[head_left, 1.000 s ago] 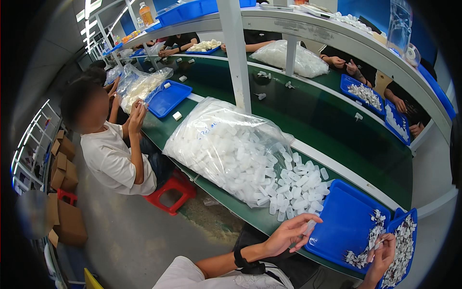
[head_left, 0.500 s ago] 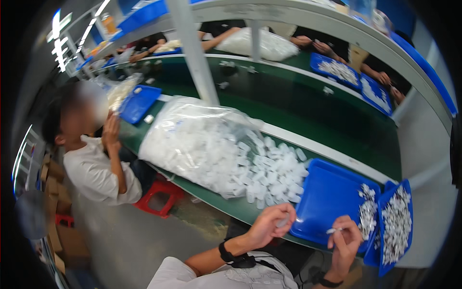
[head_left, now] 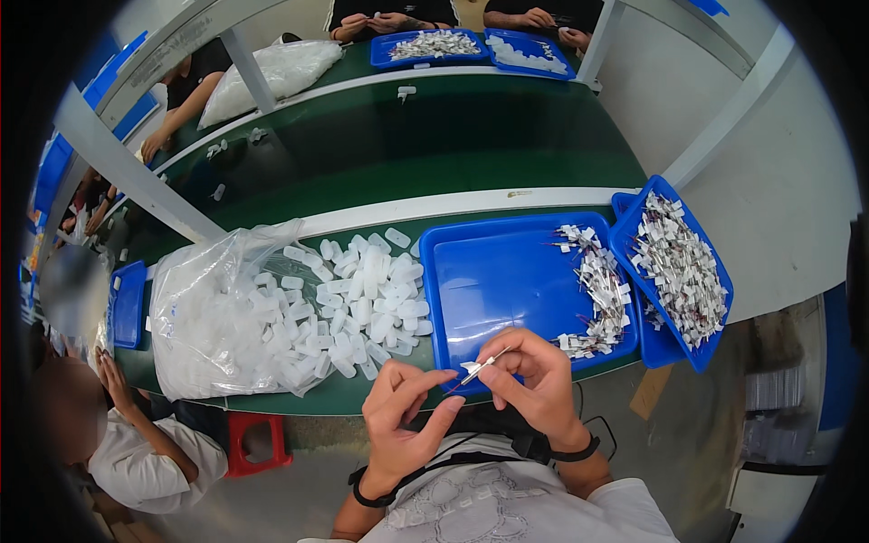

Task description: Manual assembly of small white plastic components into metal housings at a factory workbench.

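Note:
My right hand [head_left: 529, 376] pinches a small electronic part [head_left: 478, 366], a slim metallic piece with a white tag and thin dark red wires, between thumb and fingers. Facing it, my left hand [head_left: 403, 421] has its thumb and index finger apart, with the wire ends in the gap between them. Whether its curled fingers hide anything cannot be seen. Both hands are over the near edge of a blue tray [head_left: 498, 299]. Along that tray's right side lies a heap of similar wired parts [head_left: 602, 294].
Left of the tray, translucent white plastic pieces [head_left: 362, 290] spill from a clear bag [head_left: 195, 317]. A tilted blue tray [head_left: 679, 271] full of wired parts rests at the right. Beyond a white rail [head_left: 471, 201] runs a green belt [head_left: 389, 145]. A person [head_left: 158, 443] sits at left by a red stool [head_left: 255, 443].
My view has turned to the right. My hands have come together around the wired part. The pale plastic piece seen in my left hand before no longer shows.

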A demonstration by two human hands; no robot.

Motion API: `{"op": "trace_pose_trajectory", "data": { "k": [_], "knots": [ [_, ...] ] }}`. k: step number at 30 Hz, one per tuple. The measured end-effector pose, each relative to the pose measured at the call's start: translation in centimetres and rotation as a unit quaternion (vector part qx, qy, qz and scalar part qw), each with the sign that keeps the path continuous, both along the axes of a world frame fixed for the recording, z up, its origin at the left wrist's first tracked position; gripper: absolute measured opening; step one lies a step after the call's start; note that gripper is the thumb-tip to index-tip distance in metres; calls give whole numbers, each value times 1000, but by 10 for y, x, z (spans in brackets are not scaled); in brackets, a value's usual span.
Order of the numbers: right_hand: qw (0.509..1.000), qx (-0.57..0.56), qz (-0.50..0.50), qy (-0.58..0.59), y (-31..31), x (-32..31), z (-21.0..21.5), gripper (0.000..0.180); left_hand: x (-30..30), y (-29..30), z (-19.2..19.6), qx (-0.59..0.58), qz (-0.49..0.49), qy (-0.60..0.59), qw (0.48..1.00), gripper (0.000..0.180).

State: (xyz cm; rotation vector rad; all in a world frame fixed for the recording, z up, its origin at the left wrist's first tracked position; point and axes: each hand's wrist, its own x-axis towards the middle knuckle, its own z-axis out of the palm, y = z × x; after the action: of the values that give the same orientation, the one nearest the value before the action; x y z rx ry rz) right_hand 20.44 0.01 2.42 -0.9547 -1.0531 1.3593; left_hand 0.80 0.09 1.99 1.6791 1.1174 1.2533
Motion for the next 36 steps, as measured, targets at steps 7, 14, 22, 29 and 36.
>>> {"op": "trace_pose_trajectory", "data": {
  "k": [7,14,22,29,36],
  "knots": [
    [997,12,36,-74,-2,3,-8,13,-1,1,-7,86,38,56,994,13],
    [923,181,-7,-339,9,7,5,29,-5,3,-3,58,15,60,996,11],
    [864,305,19,-399,17,8,2,18,-6,3,-3,-20,-4,10,1000,6],
    [886,244,-71,-388,10,18,3,15,-30,11,-8,-157,-24,-160,974,49],
    [906,242,-98,-334,8,10,1,16,-24,13,-6,-146,-52,-212,965,47]
  ]
}}
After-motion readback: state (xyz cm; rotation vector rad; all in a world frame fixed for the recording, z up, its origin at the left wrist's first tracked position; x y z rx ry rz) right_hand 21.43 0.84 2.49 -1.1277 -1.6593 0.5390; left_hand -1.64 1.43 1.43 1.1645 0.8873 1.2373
